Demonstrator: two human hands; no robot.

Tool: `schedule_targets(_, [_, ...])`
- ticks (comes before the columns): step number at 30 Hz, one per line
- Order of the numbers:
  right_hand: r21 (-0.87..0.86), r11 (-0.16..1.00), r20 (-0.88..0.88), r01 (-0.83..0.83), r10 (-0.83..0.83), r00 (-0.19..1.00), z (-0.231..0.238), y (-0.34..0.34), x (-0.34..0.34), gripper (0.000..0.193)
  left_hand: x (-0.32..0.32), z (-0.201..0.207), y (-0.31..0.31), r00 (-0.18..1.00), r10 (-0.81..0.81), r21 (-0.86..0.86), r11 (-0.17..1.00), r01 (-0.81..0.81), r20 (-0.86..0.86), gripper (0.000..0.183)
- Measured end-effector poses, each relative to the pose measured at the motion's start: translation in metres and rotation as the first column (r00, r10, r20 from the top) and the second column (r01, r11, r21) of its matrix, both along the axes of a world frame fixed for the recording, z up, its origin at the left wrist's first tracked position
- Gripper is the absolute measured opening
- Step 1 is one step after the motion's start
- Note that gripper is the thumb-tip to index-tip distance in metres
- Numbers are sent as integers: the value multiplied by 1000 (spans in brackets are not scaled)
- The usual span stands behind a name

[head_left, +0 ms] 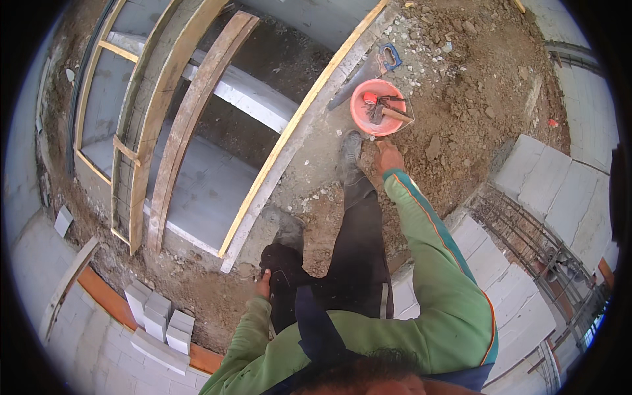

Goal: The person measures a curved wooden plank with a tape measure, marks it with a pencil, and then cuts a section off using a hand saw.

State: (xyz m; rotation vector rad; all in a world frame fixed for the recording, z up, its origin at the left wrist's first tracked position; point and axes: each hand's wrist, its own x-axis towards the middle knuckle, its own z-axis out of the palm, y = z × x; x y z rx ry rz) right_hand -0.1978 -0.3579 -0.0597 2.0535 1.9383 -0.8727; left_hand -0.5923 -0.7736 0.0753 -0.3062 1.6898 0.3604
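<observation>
Left hand (263,285) too small for us to read its grip, contact between right hand (388,158) and salmon bucket (354,116) unclear to us, bucket bottom hidden from us under jumbled tools (377,114), pale wall (588,115) cut off at the right edge

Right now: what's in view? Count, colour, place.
Bucket: 1, pink, upper centre
Tools: several, brown and dark, in bucket
Round item: 1, red, in bucket
Saw: 1, blue-handled, beside bucket
Wooden strip: 1, yellow, left of saw
Planks: several, brown, upper left
Small blocks: several, white, lower left
Large blocks: several, white, right
Rebar: several, dark, right
Soil: uncounted, brown, upper right
Boots: 2, grey, centre
Left hand: 1, bare, by left knee
Right hand: 1, bare, near bucket
</observation>
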Motion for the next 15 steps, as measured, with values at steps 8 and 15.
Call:
schedule_targets(8, [-189,966,212,-176,215,953,-238,191,40,33,81,-15,54,855,-403,-246,910,335,-326,87])
schedule_targets(15, [-282,777,189,-563,621,761,-218,196,30,39,121,18,119,796,-583,-503,743,442,-161,93])
